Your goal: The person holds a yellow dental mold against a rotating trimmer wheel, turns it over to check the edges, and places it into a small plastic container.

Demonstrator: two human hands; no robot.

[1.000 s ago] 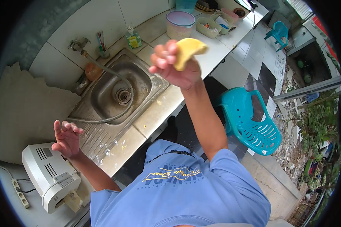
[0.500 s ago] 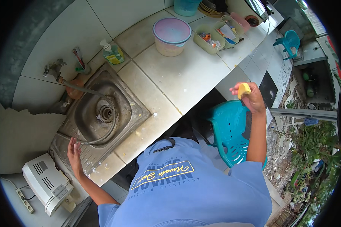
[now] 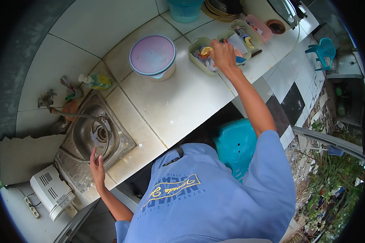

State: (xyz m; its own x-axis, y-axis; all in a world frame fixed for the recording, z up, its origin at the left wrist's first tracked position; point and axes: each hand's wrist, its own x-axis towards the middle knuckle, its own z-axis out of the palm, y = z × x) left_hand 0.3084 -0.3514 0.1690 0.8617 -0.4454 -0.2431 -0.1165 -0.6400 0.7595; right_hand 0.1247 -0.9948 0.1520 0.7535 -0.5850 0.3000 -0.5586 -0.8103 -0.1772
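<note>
My right hand [image 3: 224, 55] reaches over a pale green plastic basket [image 3: 207, 69] on the tiled counter. Its fingers are closed on a small yellow, sponge-like piece [image 3: 207, 50], which is just above the small packets and wrappers in the basket. Fingers partly hide where they grip it. My left hand [image 3: 97, 166] is empty, fingers apart, near the front edge of the metal sink [image 3: 121, 142]. A grey hose [image 3: 81, 115] runs from the wall tap into the sink bowl.
A round tub with a pink lid [image 3: 152, 54] stands left of the baskets. A soap bottle [image 3: 96, 81] is behind the sink. Further right are a second green basket [image 3: 253, 38] and a pink one [image 3: 260, 29]. A teal chair [image 3: 236, 143] stands below the counter edge.
My right hand has moved from above the chair, up and leftward to the green basket, still holding the yellow piece. The view has shifted; my left hand stays open near the sink.
</note>
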